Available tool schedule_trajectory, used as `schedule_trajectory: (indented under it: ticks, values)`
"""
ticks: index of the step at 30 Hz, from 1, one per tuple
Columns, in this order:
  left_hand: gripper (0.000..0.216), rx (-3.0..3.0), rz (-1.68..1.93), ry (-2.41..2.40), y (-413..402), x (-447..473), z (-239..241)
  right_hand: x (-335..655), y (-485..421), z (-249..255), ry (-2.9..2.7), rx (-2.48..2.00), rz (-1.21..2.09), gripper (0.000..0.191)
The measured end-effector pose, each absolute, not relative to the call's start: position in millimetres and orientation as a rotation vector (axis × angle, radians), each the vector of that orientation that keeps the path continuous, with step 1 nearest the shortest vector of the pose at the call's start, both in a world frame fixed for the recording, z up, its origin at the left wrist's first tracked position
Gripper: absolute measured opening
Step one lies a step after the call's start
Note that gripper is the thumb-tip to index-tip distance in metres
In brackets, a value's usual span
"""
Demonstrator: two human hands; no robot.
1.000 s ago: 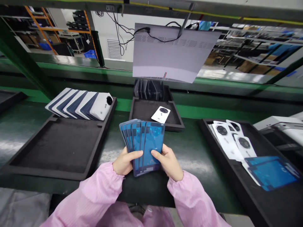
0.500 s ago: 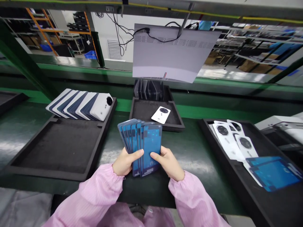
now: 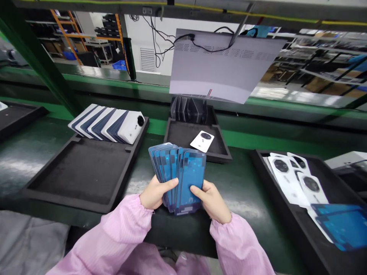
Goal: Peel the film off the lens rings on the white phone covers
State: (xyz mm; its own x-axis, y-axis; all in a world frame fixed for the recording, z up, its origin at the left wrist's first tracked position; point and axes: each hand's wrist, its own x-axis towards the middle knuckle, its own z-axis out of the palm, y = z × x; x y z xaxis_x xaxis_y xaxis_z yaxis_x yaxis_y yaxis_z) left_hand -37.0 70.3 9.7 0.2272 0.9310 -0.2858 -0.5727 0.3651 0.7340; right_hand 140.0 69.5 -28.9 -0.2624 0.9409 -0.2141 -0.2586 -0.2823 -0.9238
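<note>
In front of me, above the dark green bench, both hands hold a fanned stack of thin phone panels (image 3: 192, 179) faced with blue film. My left hand (image 3: 156, 191) grips the left side of the fan, thumb lying across the front and fingers hidden behind. At the right edge, my right hand (image 3: 213, 200) pinches the frontmost panels, thumb on the blue face. Just beyond the fan, a single white phone back cover (image 3: 202, 141) with a round dark camera ring lies on the centre tray (image 3: 183, 131).
On the left, a black foam tray (image 3: 77, 175) carries a leaning row of white phone covers (image 3: 107, 123) along its far end. A right-hand tray (image 3: 275, 217) holds loose white covers (image 3: 288, 181) and blue-filmed panels (image 3: 344, 225). Dark panels (image 3: 189, 109) stand beneath a hanging grey panel (image 3: 223, 68).
The view has turned slightly left, so the surroundings appear shifted right. The panels in my hands are spread a little differently; both hands keep their grip.
</note>
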Motion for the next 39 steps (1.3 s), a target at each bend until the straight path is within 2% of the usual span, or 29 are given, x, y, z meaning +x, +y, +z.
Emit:
schedule_trajectory:
  ticks: [3, 8, 17, 24, 33, 39]
  values:
    - [0.042, 0.521, 1.054, 0.774, 69.7, -40.1, 12.1, 146.3, 72.6, -25.3, -0.879, -1.025, 1.668, 0.033]
    - [0.036, 0.536, 1.105, 0.915, 72.5, -43.8, 13.8, 168.1, 75.0, -15.3, -0.739, -0.981, 1.507, 0.034]
    - [0.041, 0.629, 1.01, 0.761, 70.5, -44.5, 11.6, 147.0, 70.5, -23.3, -1.0, -0.992, 1.774, 0.03]
    - [0.036, 0.59, 1.041, 0.839, 75.3, -51.4, 13.5, 169.8, 75.3, -14.3, -0.724, -0.944, 1.627, 0.032]
    - [0.04, 0.744, 1.021, 0.84, 71.2, -45.1, 12.3, 149.9, 70.5, -23.8, -0.938, -0.999, 1.72, 0.031]
    - [0.039, 0.562, 0.923, 0.797, 72.2, -49.5, 13.6, 160.1, 73.2, -18.6, -0.87, -0.976, 1.689, 0.033]
